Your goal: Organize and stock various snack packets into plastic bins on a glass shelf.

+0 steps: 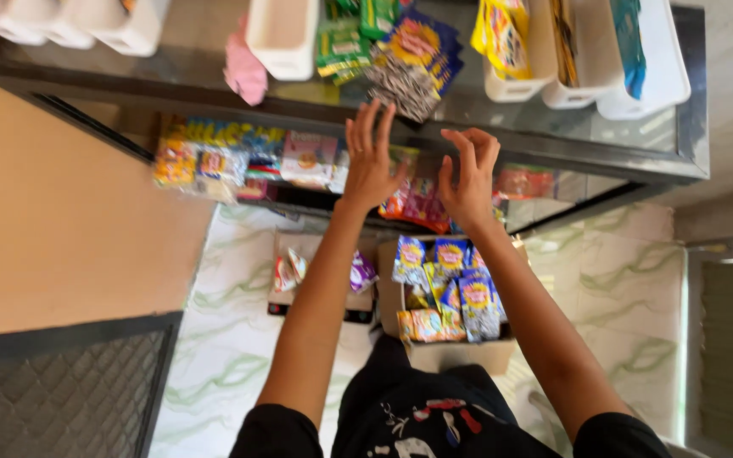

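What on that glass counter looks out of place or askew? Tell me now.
A heap of snack packets lies loose on the glass counter, tilted and overlapping, outside the white bins. Both hands, left hand and right hand, hover open just below it.

The white tubs (629, 76) along the counter (553, 127) are cut off by the top edge; the snack packets (214, 161) on the shelf below are smeared by motion blur; packets behind the hands, left (371, 161) and right (468, 178), are partly hidden; the cardboard box (460, 352) is partly masked by the right forearm.
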